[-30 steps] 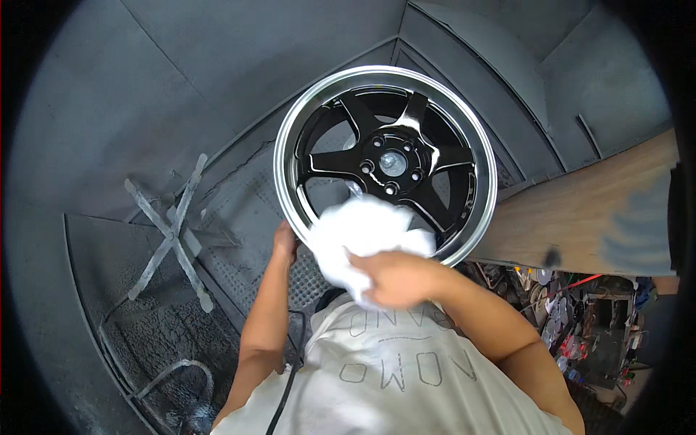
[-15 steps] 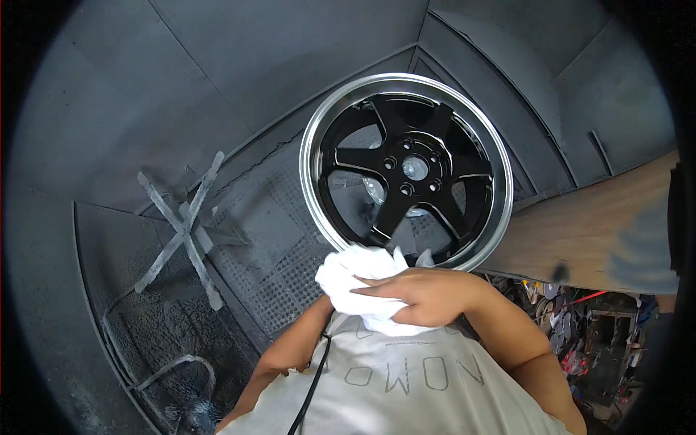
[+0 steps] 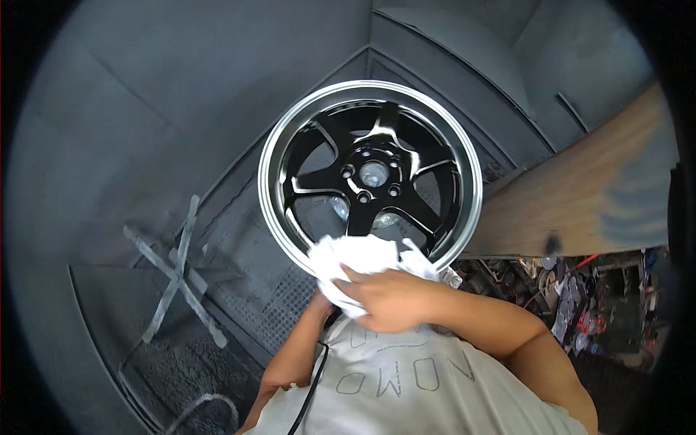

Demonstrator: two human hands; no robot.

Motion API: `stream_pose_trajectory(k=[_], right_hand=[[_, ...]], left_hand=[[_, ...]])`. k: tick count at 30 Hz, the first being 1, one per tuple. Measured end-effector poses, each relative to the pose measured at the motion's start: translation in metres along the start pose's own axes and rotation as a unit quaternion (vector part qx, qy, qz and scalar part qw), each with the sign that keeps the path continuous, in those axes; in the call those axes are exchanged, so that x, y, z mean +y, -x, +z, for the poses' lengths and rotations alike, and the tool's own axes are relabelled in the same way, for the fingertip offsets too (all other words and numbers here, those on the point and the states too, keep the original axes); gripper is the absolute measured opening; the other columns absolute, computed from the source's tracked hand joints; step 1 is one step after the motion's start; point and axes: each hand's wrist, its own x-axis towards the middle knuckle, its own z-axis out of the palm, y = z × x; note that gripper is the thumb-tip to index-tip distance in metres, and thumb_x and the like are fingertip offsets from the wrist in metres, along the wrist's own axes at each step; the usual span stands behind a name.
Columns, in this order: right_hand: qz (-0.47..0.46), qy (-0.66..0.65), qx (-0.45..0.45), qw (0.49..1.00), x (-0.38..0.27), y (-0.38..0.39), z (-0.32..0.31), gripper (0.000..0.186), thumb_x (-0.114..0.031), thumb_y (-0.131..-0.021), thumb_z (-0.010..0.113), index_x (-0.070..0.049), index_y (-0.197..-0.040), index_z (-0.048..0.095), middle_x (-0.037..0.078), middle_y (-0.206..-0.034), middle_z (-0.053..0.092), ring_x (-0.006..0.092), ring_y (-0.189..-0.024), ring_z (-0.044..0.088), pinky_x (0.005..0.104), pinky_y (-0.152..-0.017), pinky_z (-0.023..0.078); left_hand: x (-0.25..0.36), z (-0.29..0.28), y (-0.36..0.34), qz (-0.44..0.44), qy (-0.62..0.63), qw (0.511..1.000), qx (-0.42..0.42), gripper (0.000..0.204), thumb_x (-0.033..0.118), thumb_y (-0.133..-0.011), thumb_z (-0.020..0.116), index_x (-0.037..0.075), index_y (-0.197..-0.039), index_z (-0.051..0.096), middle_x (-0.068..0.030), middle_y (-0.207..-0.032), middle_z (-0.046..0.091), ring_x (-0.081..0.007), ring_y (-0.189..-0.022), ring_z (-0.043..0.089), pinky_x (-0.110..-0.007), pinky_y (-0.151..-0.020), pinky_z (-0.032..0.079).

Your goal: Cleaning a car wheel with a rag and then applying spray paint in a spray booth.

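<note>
Black wheel [image 3: 370, 174] above grey booth floor [image 3: 239, 290]

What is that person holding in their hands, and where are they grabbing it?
The right hand grips a bunched white cloth from above, pressed against the lower rim of the black wheel. The left hand is mostly hidden behind the cloth, so its hold cannot be told.

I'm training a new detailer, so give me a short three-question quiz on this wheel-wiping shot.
1. True or false: the right hand presses a white cloth on the lower rim of the black five-spoke alloy wheel.
2. What lies left of the wheel on the grey booth floor? A) an X-shaped metal stand B) a red bucket C) a spare tyre
3. Fill in: the wheel's outer lip is ____ metal, not black.

Key: 1 true; 2 A; 3 polished silver. The left hand is hidden behind the cloth.
</note>
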Motion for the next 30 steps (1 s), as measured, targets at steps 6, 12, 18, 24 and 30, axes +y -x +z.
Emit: stream_pose_trajectory(k=[6, 12, 18, 24, 30], right_hand=[[0.283, 0.080, 0.086, 0.952, 0.063, 0.128, -0.050, 0.063, -0.026, -0.079, 0.072, -0.021, -0.141, 0.063, 0.012, -0.151, 0.056, 0.0372, -0.115, 0.068, 0.0464, -0.104, 0.052], [0.318, 0.144, 0.253, 0.902, 0.117, 0.122, -0.040, 0.070, -0.016, -0.082, 0.070, -0.014, -0.150, 0.052, 0.017, -0.163, 0.038, 0.0420, -0.112, 0.068, 0.0494, -0.096, 0.055], [0.241, -0.015, 0.139, 0.961, 0.033, 0.128, 0.022, 0.074, -0.025, -0.086, 0.068, -0.003, -0.153, 0.046, 0.028, -0.157, 0.041, 0.0422, -0.122, 0.064, 0.0487, -0.107, 0.049], [-0.022, -0.247, 0.201, 0.948, 0.114, 0.138, 0.082, 0.042, -0.019, -0.084, 0.066, -0.004, -0.124, 0.069, 0.021, -0.105, 0.074, 0.0333, -0.096, 0.072, 0.0439, -0.087, 0.055], [0.263, -0.662, 0.293, 0.638, 0.259, 0.270, 0.195, 0.037, -0.029, -0.093, 0.061, 0.001, -0.113, 0.072, 0.012, -0.097, 0.076, 0.0242, -0.086, 0.073, 0.0382, -0.084, 0.057]], left_hand=[[0.026, -0.047, -0.037, 0.130, -0.009, 0.986, 0.109, 0.045, 0.034, -0.104, 0.055, 0.004, -0.137, 0.057, -0.0092, -0.128, 0.066, -0.0211, -0.116, 0.062, -0.039, -0.098, 0.050], [0.109, -0.096, -0.075, 0.153, 0.049, 0.983, 0.084, 0.043, 0.030, -0.107, 0.049, 0.000, -0.135, 0.061, -0.0127, -0.125, 0.070, -0.0259, -0.113, 0.069, -0.040, -0.097, 0.054], [0.062, -0.085, -0.058, 0.163, -0.024, 0.980, 0.112, 0.053, 0.035, -0.105, 0.054, 0.005, -0.149, 0.049, -0.0099, -0.145, 0.059, -0.0265, -0.129, 0.059, -0.042, -0.106, 0.048], [-0.027, -0.081, -0.014, 0.110, -0.125, 0.970, 0.180, 0.041, 0.034, -0.107, 0.053, 0.004, -0.134, 0.056, -0.0099, -0.111, 0.066, -0.0241, -0.100, 0.067, -0.037, -0.077, 0.054], [-0.236, -0.125, 0.061, 0.014, -0.281, 0.948, 0.148, 0.027, 0.028, -0.101, 0.062, 0.003, -0.110, 0.064, -0.0128, -0.081, 0.068, -0.0209, -0.063, 0.062, -0.037, -0.057, 0.051]])
